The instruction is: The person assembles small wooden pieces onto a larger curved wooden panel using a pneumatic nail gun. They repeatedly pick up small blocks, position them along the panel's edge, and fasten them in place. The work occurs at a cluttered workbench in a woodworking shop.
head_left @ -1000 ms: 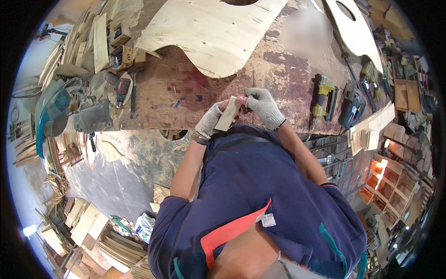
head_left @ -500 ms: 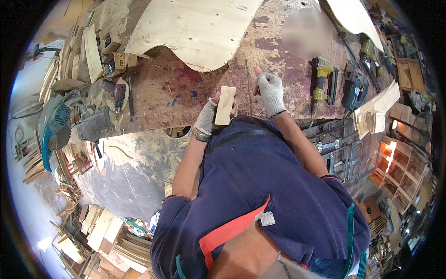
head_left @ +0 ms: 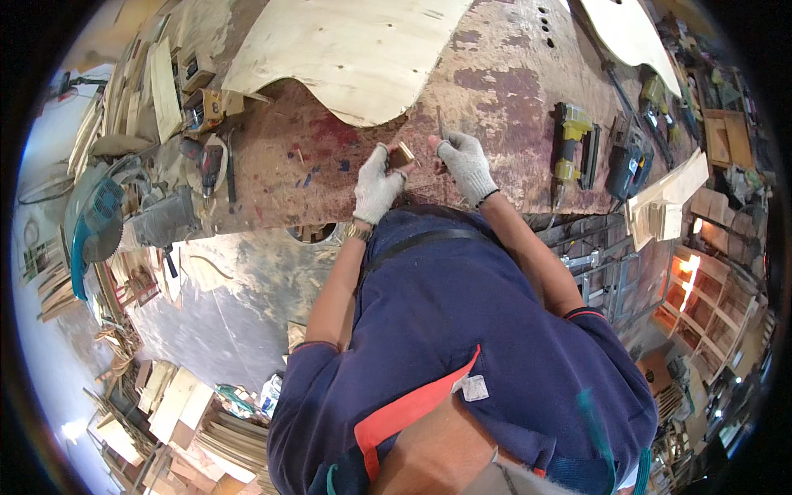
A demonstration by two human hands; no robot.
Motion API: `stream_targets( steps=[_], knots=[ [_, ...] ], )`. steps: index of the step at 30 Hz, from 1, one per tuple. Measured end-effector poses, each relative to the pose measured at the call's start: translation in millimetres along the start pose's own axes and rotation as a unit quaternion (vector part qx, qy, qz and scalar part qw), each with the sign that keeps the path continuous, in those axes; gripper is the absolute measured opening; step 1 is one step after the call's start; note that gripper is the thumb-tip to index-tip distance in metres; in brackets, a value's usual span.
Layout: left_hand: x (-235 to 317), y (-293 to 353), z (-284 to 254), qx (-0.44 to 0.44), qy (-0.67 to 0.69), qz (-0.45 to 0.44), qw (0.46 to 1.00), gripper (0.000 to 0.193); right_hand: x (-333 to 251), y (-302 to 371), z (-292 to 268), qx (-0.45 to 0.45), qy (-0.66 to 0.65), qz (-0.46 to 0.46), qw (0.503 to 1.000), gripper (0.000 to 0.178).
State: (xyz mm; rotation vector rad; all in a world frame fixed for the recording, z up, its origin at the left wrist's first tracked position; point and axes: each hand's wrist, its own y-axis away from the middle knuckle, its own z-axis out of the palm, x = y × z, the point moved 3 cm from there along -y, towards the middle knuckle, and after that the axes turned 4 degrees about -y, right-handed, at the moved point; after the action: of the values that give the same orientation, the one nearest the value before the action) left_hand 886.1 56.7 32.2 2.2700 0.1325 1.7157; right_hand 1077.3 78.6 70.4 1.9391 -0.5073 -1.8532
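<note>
The gloved left hand (head_left: pixel 378 186) is closed round a small wooden block (head_left: pixel 405 153), one end poking up past the fingers, just on the person's side of the big plywood panel's (head_left: pixel 346 58) wavy edge. The gloved right hand (head_left: pixel 468 167) is also nearer the person than the panel, right of its lowest curve, fingers curled; I can't tell whether they grip anything. Under the panel spreads a scuffed, paint-spotted workbench (head_left: pixel 503 140). To the panel's right lies a yellow-and-black nail gun (head_left: pixel 569 144); left of the panel, a drill (head_left: pixel 211 165) and, farther left, a teal circular saw (head_left: pixel 99 223).
</note>
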Motion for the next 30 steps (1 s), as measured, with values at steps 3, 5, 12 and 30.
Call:
stream_targets(
  steps=[3, 5, 12, 30],
  knots=[
    [-19, -22, -5, 0.13, -0.089, 0.049, 0.986, 0.039, -2, -15, 8, -0.024, -0.035, -0.002, 0.999, 0.029],
    [-20, -37, -1, 0.195, -0.132, 0.07, 0.969, 0.04, -2, -32, 13, -0.035, -0.063, 0.013, 0.997, 0.03],
    [-81, -69, 15, 0.305, -0.146, 0.213, 0.917, 0.077, 4, -80, 39, -0.053, -0.24, 0.102, 0.964, 0.027],
    [-61, -79, 2, 0.233, -0.241, 0.124, 0.934, 0.046, 14, -64, -37, 0.072, -0.019, -0.051, 0.996, 0.037]
  ],
)
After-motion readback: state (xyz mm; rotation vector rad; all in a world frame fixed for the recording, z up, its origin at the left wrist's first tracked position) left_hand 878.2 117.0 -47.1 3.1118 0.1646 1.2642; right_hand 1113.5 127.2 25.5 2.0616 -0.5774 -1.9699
